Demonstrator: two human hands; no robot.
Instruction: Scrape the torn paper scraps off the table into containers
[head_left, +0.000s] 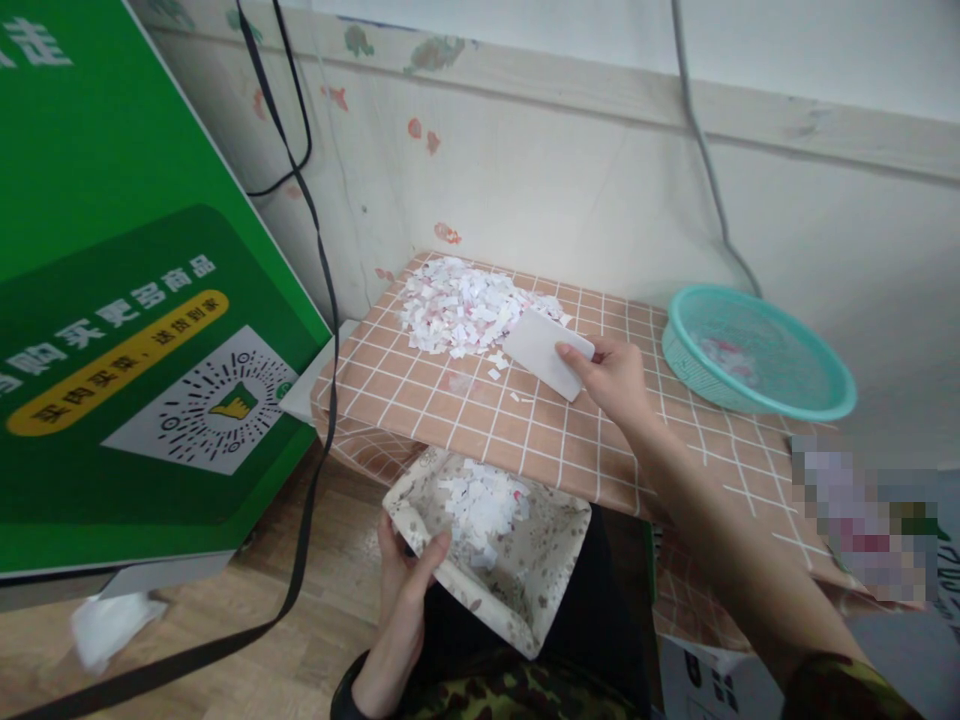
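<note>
My left hand grips the left rim of a floral-patterned box, held below the table's front edge. Inside the box lie small white paper scraps. Over the tabletop, my right hand pinches a flat white card between thumb and fingers. The card's far end touches the right side of a heap of paper scraps with some pink bits. A few loose pieces lie just in front of the heap. The fingers under the card are partly hidden.
A brown checked cloth covers the table. A turquoise mesh basket with scraps showing inside stands at the right, by the wall. A large green sign leans in on the left, with a black strap hanging before it.
</note>
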